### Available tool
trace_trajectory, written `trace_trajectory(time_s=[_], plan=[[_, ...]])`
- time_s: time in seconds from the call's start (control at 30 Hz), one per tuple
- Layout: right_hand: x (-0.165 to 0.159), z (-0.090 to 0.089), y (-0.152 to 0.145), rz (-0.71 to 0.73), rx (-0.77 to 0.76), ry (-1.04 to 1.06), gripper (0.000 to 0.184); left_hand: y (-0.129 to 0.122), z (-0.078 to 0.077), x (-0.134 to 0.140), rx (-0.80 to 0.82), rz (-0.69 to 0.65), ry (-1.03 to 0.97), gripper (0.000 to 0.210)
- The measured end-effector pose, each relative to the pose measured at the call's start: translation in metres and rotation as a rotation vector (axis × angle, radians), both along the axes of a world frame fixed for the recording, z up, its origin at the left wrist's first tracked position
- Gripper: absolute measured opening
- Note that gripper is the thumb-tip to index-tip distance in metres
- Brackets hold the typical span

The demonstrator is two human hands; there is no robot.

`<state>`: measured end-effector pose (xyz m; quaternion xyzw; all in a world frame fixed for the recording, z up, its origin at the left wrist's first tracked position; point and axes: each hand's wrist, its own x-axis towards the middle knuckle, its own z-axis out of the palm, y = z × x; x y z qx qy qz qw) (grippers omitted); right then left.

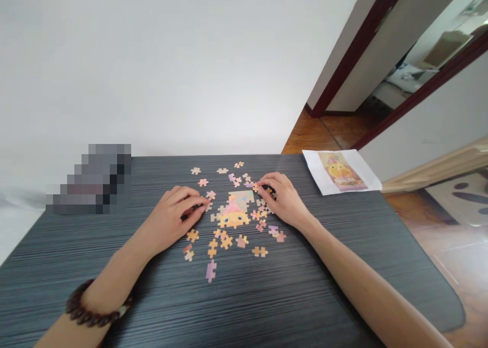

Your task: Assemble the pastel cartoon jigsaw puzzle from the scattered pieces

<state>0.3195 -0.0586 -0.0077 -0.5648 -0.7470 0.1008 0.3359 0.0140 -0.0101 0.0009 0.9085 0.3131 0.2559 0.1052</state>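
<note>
In the head view, pinched an orange piece [255, 187] between nearly closed fingers of the right hand [284, 200], just off the far right corner of the joined puzzle [233, 210] on the bench [160, 297], nearer there than the left hand [173, 220]. Curled the left fingers loosely at the puzzle's left side, near a pale piece [209, 206]; could not tell whether gripped.
</note>
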Motion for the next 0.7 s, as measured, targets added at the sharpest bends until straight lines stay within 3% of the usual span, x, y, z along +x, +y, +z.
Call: trace_trajectory(time_s=[0.33, 0.57, 0.7], plan=[[0.003, -0.001, 0.0, -0.016, 0.012, 0.069, 0.014, -0.004, 0.002, 0.003, -0.021, 0.0, -0.001, 0.022], [0.007, 0.0, -0.002, -0.251, 0.094, 0.109, 0.015, -0.005, 0.002, 0.005, -0.033, 0.025, 0.002, 0.021], [0.011, -0.004, 0.0, -0.309, 0.073, 0.11, 0.018, -0.004, 0.002, 0.005, -0.053, 0.043, 0.006, 0.021]])
